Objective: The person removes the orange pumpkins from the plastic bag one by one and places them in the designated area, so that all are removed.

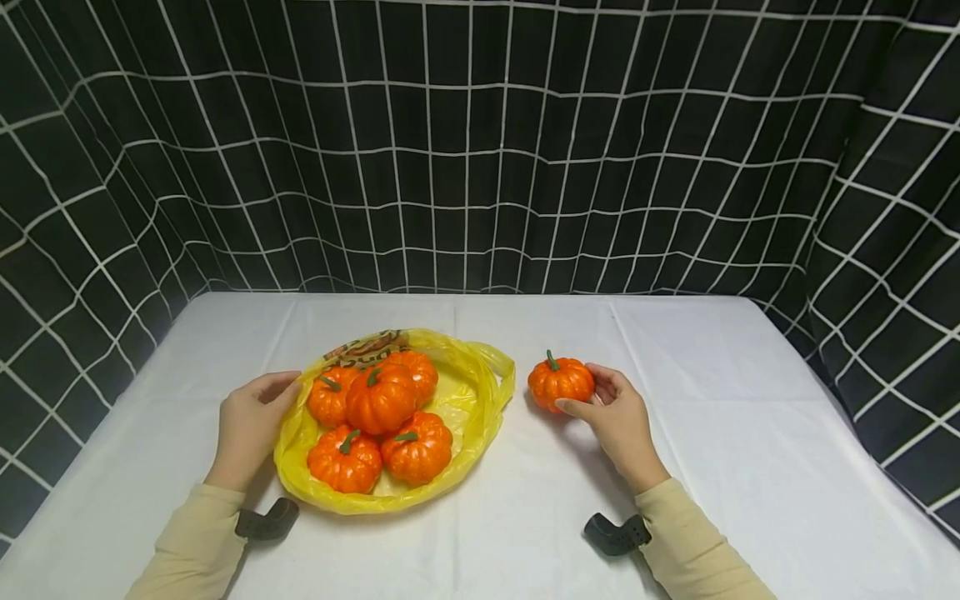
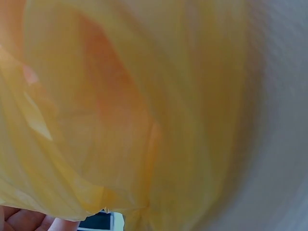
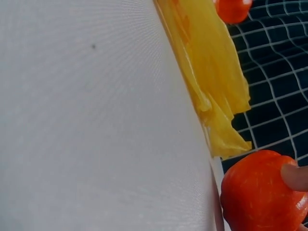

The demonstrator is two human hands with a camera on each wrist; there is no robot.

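On the table's left half lies a yellow plastic bag with its mouth spread wide. Several small orange pumpkins with green stems are heaped inside it. My left hand pinches the bag's left rim between thumb and fingers; close up in the left wrist view, yellow plastic hides most of the fingers. To the right of the bag, my right hand grips one more small pumpkin, thumb at its front and fingers on its right side. That pumpkin's stem points up, and the right wrist view shows the thumb pressed on its skin.
A white cloth covers the table. Black fabric walls with a white grid rise behind and at both sides. A black wrist device sits on each sleeve. The bag's handle sticks out toward the right.
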